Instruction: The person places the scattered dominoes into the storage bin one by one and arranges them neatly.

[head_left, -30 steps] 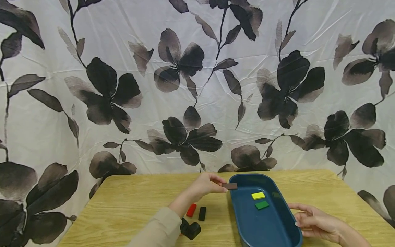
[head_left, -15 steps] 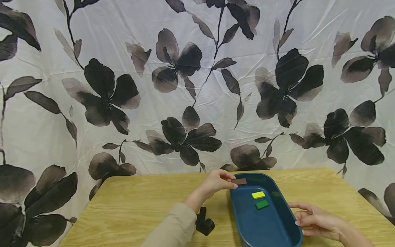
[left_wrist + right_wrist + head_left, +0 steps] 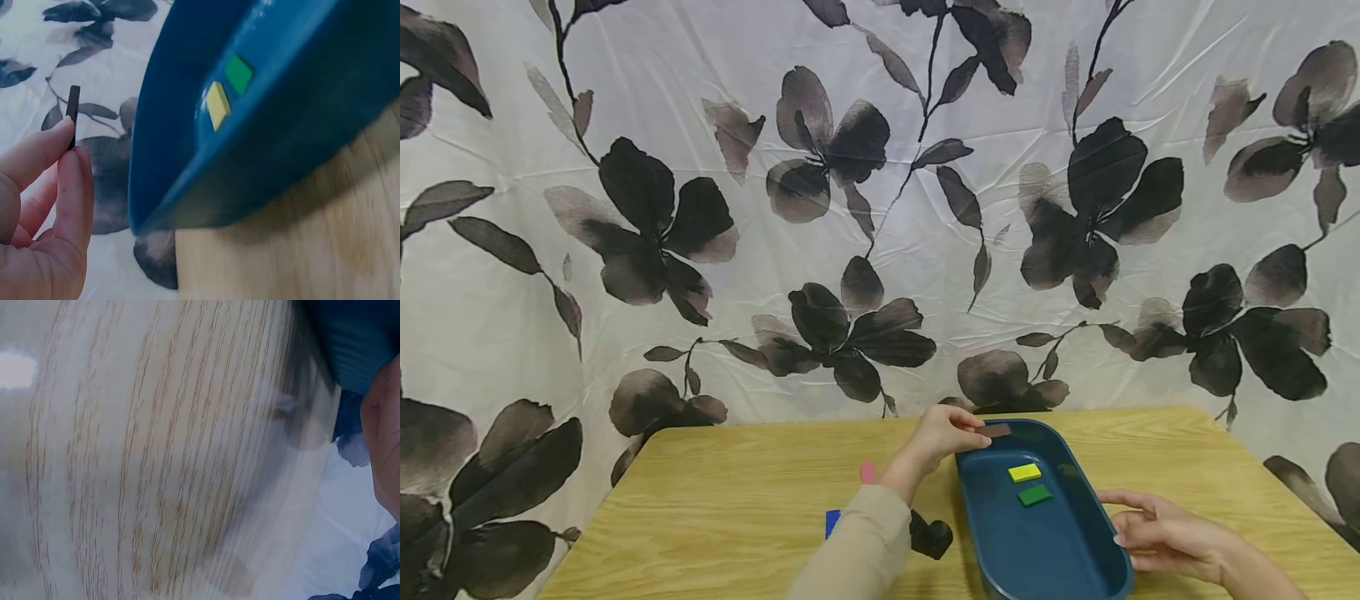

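Note:
In the head view my left hand [image 3: 934, 443] pinches a flat brown block [image 3: 997, 431] by one end, over the far left corner of a dark blue tub [image 3: 1026, 558]. The left wrist view shows the brown block [image 3: 73, 112] edge-on between thumb and fingertips, apart from the tub's wall. A yellow block [image 3: 1024, 473] and a green block [image 3: 1034, 495] lie on the tub's floor. My right hand [image 3: 1172, 537] holds the tub's right rim, its thumb at the edge and fingers against the outside. In the right wrist view only part of that hand [image 3: 387, 437] shows.
A pink block [image 3: 868, 472] and a partly hidden blue block [image 3: 832, 522] lie on the wooden table [image 3: 737, 500], left of my sleeve [image 3: 861, 542]. A black device [image 3: 931, 537] sits by the left forearm. Floral cloth [image 3: 880, 208] hangs behind.
My left hand has carried the brown block rightward and farther back over the tub. The sleeve now covers the red and black blocks; pink and blue ones have come into view. The right hand stays put.

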`<state>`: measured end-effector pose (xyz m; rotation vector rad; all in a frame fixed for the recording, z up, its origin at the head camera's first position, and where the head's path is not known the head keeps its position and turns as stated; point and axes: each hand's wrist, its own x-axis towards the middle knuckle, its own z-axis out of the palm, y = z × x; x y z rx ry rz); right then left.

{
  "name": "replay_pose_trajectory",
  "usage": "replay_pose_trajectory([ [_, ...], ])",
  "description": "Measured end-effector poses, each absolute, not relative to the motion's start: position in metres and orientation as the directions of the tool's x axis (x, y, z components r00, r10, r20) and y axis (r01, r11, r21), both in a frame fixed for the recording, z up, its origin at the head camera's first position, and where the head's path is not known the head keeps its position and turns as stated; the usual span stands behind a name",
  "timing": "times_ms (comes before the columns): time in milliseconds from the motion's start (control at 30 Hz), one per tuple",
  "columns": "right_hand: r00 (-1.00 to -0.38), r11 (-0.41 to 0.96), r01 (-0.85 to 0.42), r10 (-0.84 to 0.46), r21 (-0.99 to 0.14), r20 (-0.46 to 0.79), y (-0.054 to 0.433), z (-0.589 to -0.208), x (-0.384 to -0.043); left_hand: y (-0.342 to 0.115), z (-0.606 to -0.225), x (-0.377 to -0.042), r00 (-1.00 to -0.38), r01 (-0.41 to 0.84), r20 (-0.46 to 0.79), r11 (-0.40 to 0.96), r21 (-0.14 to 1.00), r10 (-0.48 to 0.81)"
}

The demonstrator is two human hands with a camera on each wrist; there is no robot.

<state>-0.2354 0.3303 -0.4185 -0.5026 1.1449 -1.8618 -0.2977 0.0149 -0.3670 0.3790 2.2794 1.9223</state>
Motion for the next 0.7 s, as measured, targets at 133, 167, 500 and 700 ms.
replay_pose_trajectory([
  [133, -0.551, -0.203, 0.468, -0.828, -0.86, -0.104, 0.329, -0.419, -0.235, 0.026, -0.373, -0.298, -0.961, 0.095, 0.049, 0.156, 0.983, 0.271],
  [167, -0.553, -0.203, 0.468, -0.826, -0.86, -0.106, 0.329, -0.42, -0.235, 0.028, -0.375, -0.298, -0.961, 0.102, 0.054, 0.17, 0.98, 0.271],
  [500, -0.566, -0.201, 0.455, -0.818, -0.868, -0.107, 0.328, -0.419, -0.235, 0.049, -0.386, -0.293, -0.968, 0.103, 0.049, 0.212, 0.972, 0.247],
  [700, -0.548, -0.208, 0.472, -0.831, -0.857, -0.1, 0.328, -0.42, -0.236, 0.063, -0.395, -0.286, -0.963, 0.074, 0.028, 0.165, 0.983, 0.268],
])
